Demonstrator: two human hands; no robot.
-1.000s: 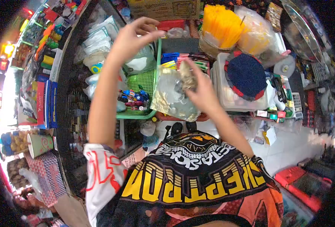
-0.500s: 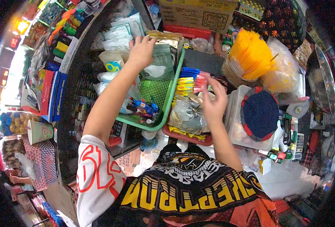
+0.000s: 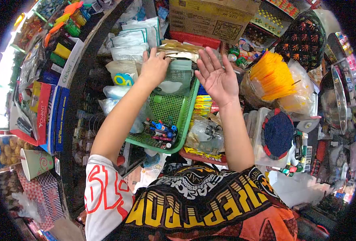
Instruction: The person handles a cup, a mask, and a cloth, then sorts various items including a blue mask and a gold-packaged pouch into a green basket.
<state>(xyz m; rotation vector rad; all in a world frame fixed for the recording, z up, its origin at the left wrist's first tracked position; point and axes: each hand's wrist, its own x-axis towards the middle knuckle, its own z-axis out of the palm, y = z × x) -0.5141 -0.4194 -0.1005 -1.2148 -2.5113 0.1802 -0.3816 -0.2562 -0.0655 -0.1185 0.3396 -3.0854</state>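
Right hand has let go of the clear bag — now raised, fingers spread, empty. Bag lies on the red tray beside the green basket. Left hand pinches gold packets at the basket's far edge.

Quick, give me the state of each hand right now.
Left hand: fingers curled on the packets at the back of the green basket; grip cannot be told.
Right hand: open, palm showing, holding nothing.

right hand released bag, raised open
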